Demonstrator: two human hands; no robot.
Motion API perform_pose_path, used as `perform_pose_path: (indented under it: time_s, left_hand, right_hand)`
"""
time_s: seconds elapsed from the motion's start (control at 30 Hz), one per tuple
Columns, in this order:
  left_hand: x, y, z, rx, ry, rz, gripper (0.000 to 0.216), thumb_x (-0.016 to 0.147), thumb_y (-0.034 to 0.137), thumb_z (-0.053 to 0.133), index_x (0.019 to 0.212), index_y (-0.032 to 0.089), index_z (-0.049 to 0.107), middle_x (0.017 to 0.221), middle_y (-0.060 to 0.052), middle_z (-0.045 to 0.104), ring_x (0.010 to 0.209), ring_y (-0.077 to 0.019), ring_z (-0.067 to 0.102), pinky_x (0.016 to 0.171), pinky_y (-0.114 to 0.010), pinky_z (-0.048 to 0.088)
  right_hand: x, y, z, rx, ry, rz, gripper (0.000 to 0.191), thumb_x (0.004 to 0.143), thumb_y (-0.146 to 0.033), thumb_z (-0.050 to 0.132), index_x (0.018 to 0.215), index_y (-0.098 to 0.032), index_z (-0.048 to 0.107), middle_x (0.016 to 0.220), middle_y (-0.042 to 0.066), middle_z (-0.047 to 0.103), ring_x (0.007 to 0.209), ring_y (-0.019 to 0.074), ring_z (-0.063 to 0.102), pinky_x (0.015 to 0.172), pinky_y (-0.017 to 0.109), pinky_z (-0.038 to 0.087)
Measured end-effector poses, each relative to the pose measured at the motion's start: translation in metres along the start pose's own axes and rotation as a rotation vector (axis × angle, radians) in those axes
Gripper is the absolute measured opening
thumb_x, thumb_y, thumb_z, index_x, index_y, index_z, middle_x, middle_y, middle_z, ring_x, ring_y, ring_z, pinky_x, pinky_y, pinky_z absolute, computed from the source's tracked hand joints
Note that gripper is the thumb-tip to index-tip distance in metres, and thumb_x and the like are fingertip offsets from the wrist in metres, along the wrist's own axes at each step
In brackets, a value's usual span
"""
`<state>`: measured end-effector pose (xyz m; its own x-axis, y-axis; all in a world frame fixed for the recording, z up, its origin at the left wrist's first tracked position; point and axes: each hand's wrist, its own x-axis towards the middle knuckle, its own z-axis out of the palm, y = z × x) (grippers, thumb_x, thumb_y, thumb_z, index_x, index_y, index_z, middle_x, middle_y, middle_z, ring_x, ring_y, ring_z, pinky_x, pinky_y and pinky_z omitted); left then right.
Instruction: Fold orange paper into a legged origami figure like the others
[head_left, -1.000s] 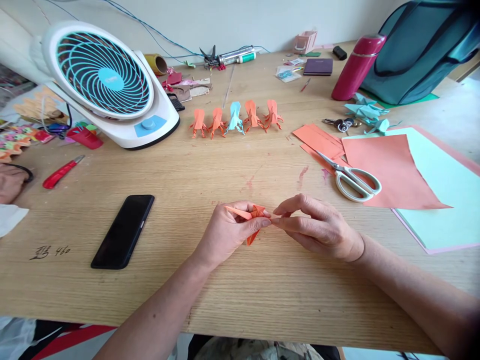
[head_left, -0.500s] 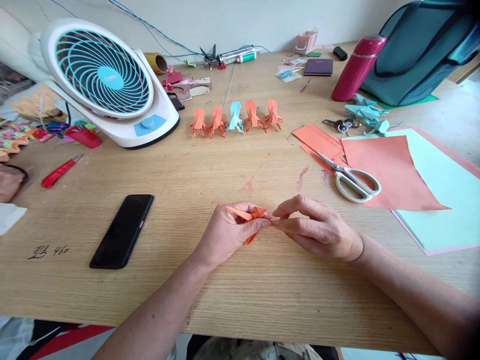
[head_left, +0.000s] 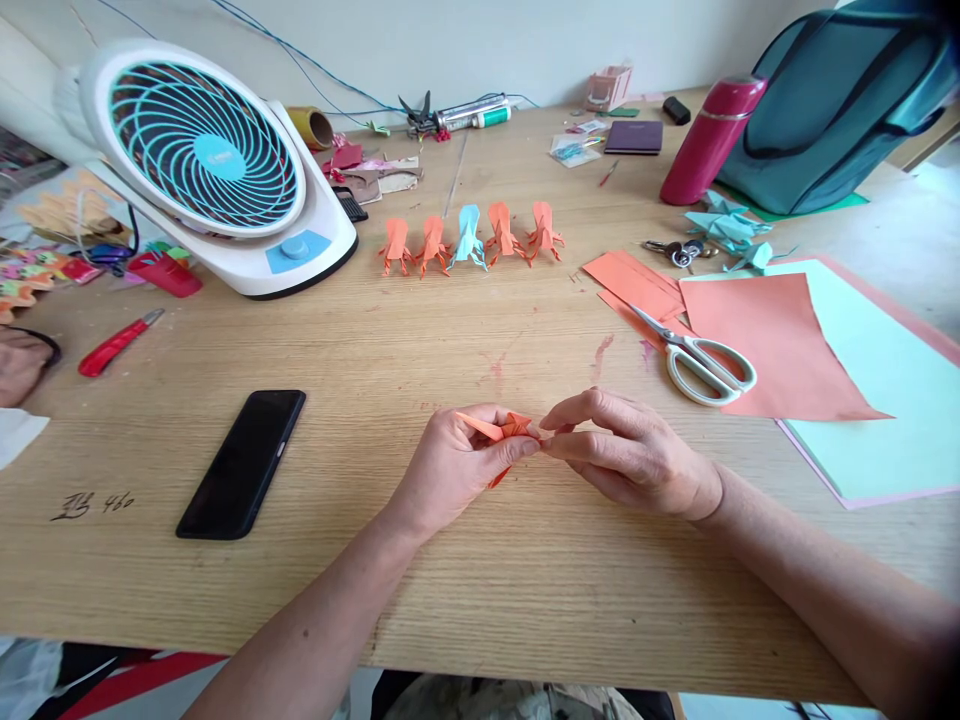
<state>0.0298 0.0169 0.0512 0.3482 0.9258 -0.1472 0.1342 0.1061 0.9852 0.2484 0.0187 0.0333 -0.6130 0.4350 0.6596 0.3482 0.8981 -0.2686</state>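
Between the thumb and fingers of my left hand (head_left: pixel 457 458) is a folded orange origami figure (head_left: pixel 517 427), with one long strip pointing left and a point hanging below. My right hand (head_left: pixel 634 450) pinches the figure's right end between thumb and fingertips; the tip itself is hidden by the fingers. Beyond my hands stands a row of several folded paper figures, among them an orange one (head_left: pixel 502 230) and a single light-blue one (head_left: pixel 469 237).
Scissors (head_left: pixel 709 365) lie on orange paper sheets (head_left: pixel 772 340) at the right. A black phone (head_left: pixel 241 465) and a red utility knife (head_left: pixel 118 343) lie at the left. Farther back are a white fan (head_left: pixel 225 160), a pink thermos (head_left: pixel 712 140) and a teal bag (head_left: pixel 832 110).
Both hands stay almost in place on the orange figure. My right fingertips have shifted slightly left, closer to my left thumb. The whole view has moved a little.
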Motion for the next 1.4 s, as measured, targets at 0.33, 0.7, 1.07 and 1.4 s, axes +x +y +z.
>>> perform_pose_path:
  time_s: [0.33, 0.7, 1.07, 1.4]
  left_hand:
    - [-0.001, -0.002, -0.005, -0.035, -0.035, -0.009, 0.023, 0.08, 0.035, 0.082, 0.089, 0.014, 0.078, 0.08, -0.004, 0.072, 0.072, -0.0133, 0.061, 0.065, -0.023, 0.047]
    - [0.0, -0.003, -0.005, -0.07, -0.054, 0.001, 0.023, 0.08, 0.036, 0.082, 0.087, 0.014, 0.078, 0.081, -0.005, 0.074, 0.073, -0.0139, 0.063, 0.066, -0.023, 0.048]
    - [0.001, -0.006, -0.003, -0.11, -0.038, -0.015, 0.031, 0.077, 0.042, 0.084, 0.08, 0.013, 0.075, 0.074, -0.003, 0.07, 0.068, -0.0124, 0.06, 0.064, -0.022, 0.046]
    - [0.0, -0.002, -0.003, -0.134, -0.098, -0.026, 0.028, 0.073, 0.037, 0.088, 0.087, 0.015, 0.078, 0.082, -0.005, 0.074, 0.073, -0.0149, 0.064, 0.068, -0.024, 0.05]
  right_hand:
    - [-0.003, -0.005, 0.003, -0.046, 0.114, 0.043, 0.018, 0.095, -0.007, 0.058, 0.108, -0.02, 0.062, 0.1, 0.009, 0.069, 0.085, 0.017, 0.068, 0.07, 0.03, 0.057]
    - [0.001, -0.016, 0.005, -0.108, 0.135, 0.069, 0.017, 0.093, -0.007, 0.06, 0.105, -0.019, 0.065, 0.092, 0.008, 0.071, 0.079, 0.0174, 0.069, 0.067, 0.03, 0.055]
    - [0.003, -0.012, 0.004, -0.127, 0.085, 0.032, 0.017, 0.094, -0.006, 0.058, 0.103, -0.018, 0.064, 0.089, 0.007, 0.071, 0.073, 0.0155, 0.066, 0.066, 0.029, 0.053]
    - [-0.002, -0.012, 0.01, -0.122, 0.132, 0.079, 0.02, 0.093, -0.005, 0.057, 0.105, -0.021, 0.062, 0.09, 0.006, 0.068, 0.076, 0.016, 0.066, 0.065, 0.029, 0.052]
